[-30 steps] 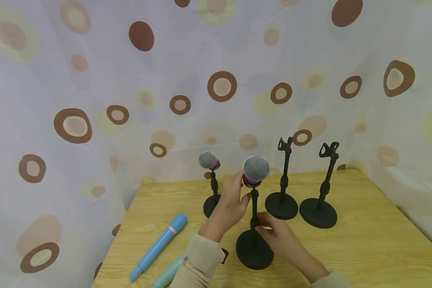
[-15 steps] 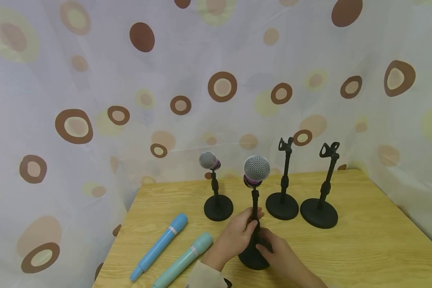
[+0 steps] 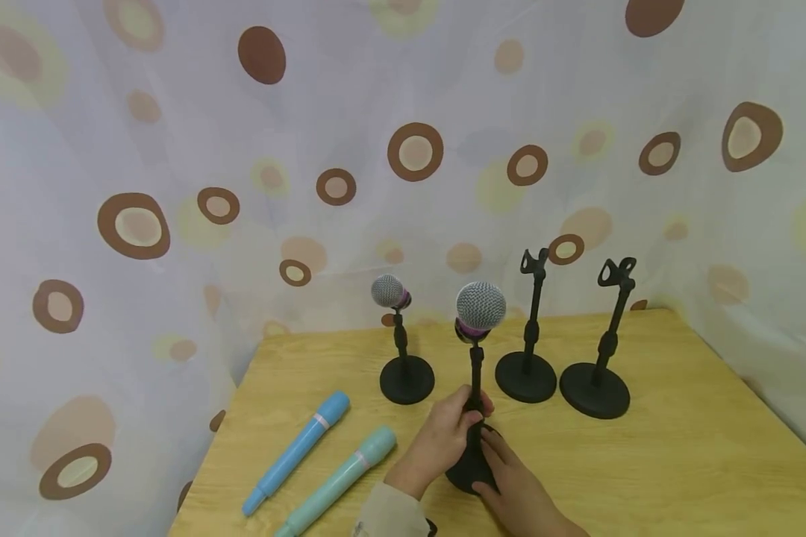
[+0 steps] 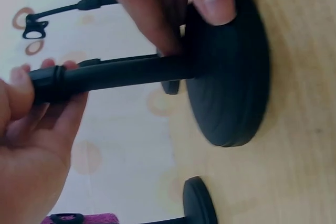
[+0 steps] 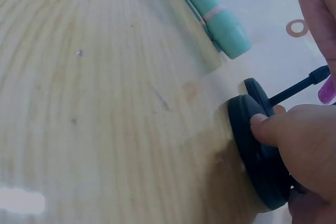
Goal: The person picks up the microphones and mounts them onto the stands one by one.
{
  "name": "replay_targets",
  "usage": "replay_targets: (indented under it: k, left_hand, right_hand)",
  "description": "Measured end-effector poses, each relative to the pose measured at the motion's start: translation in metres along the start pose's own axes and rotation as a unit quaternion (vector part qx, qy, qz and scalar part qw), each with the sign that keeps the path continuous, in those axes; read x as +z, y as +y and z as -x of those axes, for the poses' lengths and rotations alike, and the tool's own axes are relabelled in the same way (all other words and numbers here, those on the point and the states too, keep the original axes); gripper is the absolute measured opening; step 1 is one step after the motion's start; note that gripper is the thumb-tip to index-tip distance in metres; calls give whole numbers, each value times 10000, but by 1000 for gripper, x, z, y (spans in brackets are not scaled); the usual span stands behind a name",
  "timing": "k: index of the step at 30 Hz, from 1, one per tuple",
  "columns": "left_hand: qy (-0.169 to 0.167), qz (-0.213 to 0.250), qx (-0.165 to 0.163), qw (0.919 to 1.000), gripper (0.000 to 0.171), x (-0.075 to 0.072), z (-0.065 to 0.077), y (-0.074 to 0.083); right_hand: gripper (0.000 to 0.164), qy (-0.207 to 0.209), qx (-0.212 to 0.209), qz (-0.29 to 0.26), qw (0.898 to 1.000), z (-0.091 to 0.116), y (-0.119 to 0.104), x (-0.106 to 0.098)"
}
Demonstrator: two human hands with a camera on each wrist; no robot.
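A microphone [image 3: 481, 304] with a silver mesh head and a purple band sits in the clip of a black desktop microphone stand [image 3: 466, 471]. My left hand [image 3: 436, 440] grips this stand's upright around its collar. Low down, my right hand [image 3: 525, 494] holds the round base, its thumb on the base and its fingers partly hidden. The left wrist view shows the bare pole [image 4: 126, 74] between both hands. In the right wrist view a shadow lies beside the base [image 5: 252, 150]; whether it touches the table I cannot tell.
Behind to the left stands another stand [image 3: 407, 380] bearing a microphone [image 3: 387, 291]. Two stands with bare clips, a middle one [image 3: 526, 377] and a right one [image 3: 594, 390], stand farther back. A blue microphone [image 3: 295, 455] and a mint-green microphone [image 3: 339, 485] lie at left on the wooden table [image 3: 685, 447].
My left hand has come down from beside the microphone head to the stand's collar. My right hand has slid from the upright down to the base.
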State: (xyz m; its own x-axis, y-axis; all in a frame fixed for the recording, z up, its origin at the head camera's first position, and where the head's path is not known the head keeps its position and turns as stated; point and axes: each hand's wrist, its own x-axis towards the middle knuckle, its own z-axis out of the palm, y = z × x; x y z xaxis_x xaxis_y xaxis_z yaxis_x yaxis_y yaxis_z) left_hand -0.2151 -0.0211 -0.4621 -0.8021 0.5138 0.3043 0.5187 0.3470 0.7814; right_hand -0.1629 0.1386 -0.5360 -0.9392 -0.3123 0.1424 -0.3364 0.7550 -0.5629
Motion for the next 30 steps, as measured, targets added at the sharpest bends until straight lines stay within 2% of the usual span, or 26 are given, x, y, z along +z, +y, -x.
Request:
replay_targets:
  k: [6,10,16,21,26,30]
  left_hand:
    - [571,-158,218,9980,16,4,-2,-5]
    - [840,-357,516,9945,18,8,-2,-7]
    - [1114,-507,416,9916,15,12,0,-6]
    - [1292,-696,514,9878,15,16,1,-6]
    - [1385,-602,632,9865,20,20,4,-6]
    - [1426,-224,594,9877,26,22,4,-5]
  right_hand:
    - [63,161,-30,191,9997,-1,-3,1]
    - [62,242,-160,266,9992,0,-3,2]
    - [62,264,-172,300,9991,0,-1,3]
    - [61,300,-213,321,9988,1,0,5]
    - [62,388,-277,316,9984,4,0,6]
    - [62,412,-332,318,9981,4,0,7]
